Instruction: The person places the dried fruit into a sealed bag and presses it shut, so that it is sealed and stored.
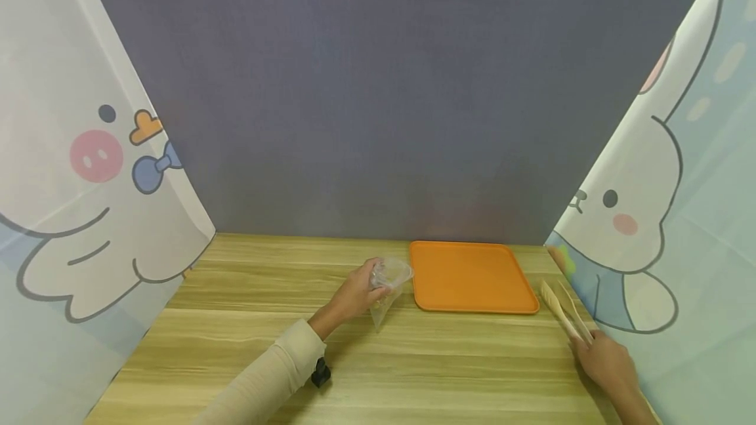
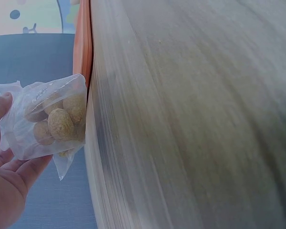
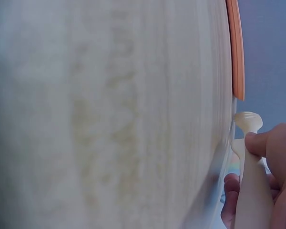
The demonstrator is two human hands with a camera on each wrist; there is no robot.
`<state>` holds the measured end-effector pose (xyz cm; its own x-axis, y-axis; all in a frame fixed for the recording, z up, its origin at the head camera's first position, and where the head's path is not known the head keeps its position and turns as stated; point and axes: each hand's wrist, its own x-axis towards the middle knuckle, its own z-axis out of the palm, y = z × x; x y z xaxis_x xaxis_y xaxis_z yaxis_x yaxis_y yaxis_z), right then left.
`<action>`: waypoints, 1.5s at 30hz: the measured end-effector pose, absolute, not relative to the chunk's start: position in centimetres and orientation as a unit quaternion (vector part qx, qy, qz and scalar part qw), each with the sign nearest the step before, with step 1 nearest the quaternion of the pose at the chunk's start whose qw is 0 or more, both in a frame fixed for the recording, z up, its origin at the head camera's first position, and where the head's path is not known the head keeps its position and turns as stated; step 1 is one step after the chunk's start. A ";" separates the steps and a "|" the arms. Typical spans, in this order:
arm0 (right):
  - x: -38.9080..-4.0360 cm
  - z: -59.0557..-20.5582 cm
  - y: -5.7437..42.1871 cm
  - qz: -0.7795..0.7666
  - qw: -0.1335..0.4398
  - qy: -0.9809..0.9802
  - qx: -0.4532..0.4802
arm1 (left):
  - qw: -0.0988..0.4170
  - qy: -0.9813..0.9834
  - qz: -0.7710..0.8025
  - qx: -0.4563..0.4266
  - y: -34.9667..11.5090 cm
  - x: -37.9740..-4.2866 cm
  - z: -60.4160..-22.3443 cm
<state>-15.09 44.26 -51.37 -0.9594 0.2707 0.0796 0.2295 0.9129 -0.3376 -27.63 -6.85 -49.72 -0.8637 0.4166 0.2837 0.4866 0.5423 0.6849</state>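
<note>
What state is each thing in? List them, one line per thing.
plastic bag: held up off the table, walnuts inside.
walnuts: bunched inside the bag.
left hand: grips the bag.
tongs: arms apart, tips toward the tray, lying on or just above the table.
right hand: holds the tongs' near end.
orange tray: flat on the table, nothing on it.

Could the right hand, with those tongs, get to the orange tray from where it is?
Probably yes: the right hand grips the tongs, whose tips lie just beside the tray, with nothing between.
</note>
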 end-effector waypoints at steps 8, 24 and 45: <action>-15.4 -51.6 44.4 0.157 0.045 -0.977 -0.137 | 0.040 -0.879 -0.397 -0.259 -7.0 -27.5 -49.7; -15.4 -51.7 44.5 0.160 0.032 -0.976 -0.143 | 0.027 -0.881 -0.398 -0.253 -7.1 -27.4 -49.5; -16.5 -49.1 43.8 0.132 0.081 -0.981 -0.114 | 0.028 -0.880 -0.399 -0.256 -7.1 -27.4 -49.3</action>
<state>-16.52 43.77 -49.08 -0.9610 0.2449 0.1285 0.2024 0.9394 -0.2768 -27.38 -7.09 -49.34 -0.8669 0.4285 0.2547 0.4739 0.5500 0.6877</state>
